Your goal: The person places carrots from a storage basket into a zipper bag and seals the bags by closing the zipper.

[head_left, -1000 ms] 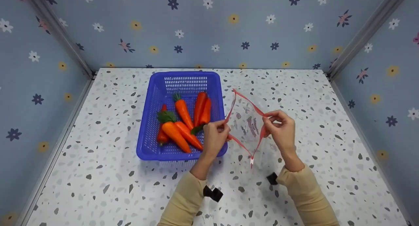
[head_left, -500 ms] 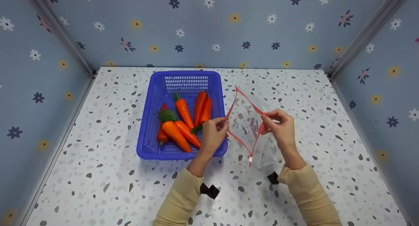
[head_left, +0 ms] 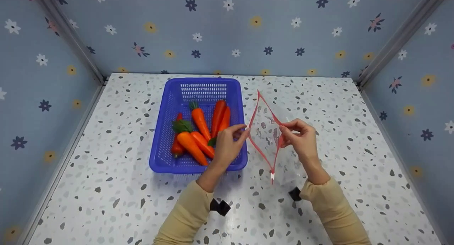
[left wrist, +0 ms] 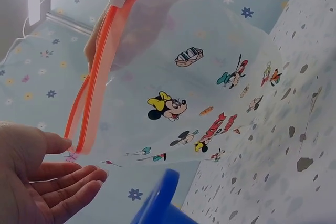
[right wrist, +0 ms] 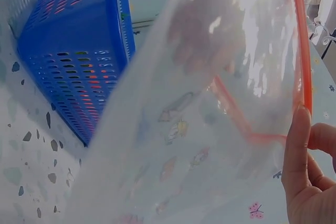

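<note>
A clear zipper bag (left wrist: 178,93) with cartoon prints and a red-orange zipper edge stands with its mouth spread apart. My right hand (head_left: 301,136) pinches the right side of that edge between thumb and fingers, also seen in the right wrist view (right wrist: 310,166). At the left side of the mouth is my left hand (head_left: 228,142); in the left wrist view its fingers (left wrist: 68,184) are extended and parted from the thumb, whose tip is at the edge. A white slider (head_left: 272,175) sits at the near end of the zipper.
A blue plastic basket (head_left: 158,138) left of the bag holds several orange carrots (head_left: 191,147) and redder long vegetables (head_left: 217,119). My left forearm crosses its near right corner. Flower-patterned walls (head_left: 227,35) enclose the speckled table (head_left: 117,188).
My left hand has loosened, its thumb and fingers moving apart at the bag's edge. The bag mouth has become narrower. My right hand has shifted slightly left, still holding the edge.
</note>
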`<state>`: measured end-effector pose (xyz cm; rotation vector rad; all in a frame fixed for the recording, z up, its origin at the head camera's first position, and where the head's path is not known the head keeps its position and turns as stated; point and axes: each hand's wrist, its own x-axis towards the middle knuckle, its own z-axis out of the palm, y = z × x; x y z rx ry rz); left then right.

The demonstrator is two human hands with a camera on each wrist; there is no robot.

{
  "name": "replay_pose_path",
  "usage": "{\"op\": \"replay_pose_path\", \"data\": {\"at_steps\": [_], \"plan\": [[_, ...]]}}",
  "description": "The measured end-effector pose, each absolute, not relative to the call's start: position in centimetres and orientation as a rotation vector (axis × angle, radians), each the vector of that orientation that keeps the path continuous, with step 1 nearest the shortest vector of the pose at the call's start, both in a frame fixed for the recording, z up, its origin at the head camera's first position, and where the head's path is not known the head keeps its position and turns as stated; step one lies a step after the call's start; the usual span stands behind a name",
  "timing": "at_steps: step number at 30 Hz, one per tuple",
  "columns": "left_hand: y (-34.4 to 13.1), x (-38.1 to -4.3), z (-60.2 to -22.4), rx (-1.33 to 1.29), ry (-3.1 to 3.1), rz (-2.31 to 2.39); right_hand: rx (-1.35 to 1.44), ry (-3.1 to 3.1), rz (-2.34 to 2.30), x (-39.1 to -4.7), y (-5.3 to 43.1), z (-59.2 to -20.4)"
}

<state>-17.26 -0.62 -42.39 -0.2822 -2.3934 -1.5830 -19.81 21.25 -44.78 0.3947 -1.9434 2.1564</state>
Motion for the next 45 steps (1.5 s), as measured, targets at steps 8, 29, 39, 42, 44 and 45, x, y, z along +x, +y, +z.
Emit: {"op": "replay_pose_path", "data": {"at_steps": [8,29,39,42,44,45], "plan": [[-2.4,-18.0,-40.6,-0.269,-2.471,-1.490,0.307,-2.027,2.094,-17.8,19.7,-41.2],[-6.6,-24.0,-40.8,-0.086,-2.753,-1.359,0.200,-2.057,2.089,-17.0,18.9,-39.6],[-8.2,-26.4,-41.0,0.112,-2.838,-1.398,0.194,-2.080,2.063,-17.1,18.7,-39.9],[-8.5,-27.2,-41.5,0.215,-2.859,-1.391,0.188,-2.077,2.071,-17.0,18.6,-40.0],[-8.8,-27.9,-42.1,0.288,-2.875,-1.394,0.182,-2.073,2.081,-17.0,18.6,-40.0],[-9.1,-28.2,-42.4,0.316,-2.877,-1.413,0.179,-2.071,2.086,-17.0,18.5,-40.0]]}}
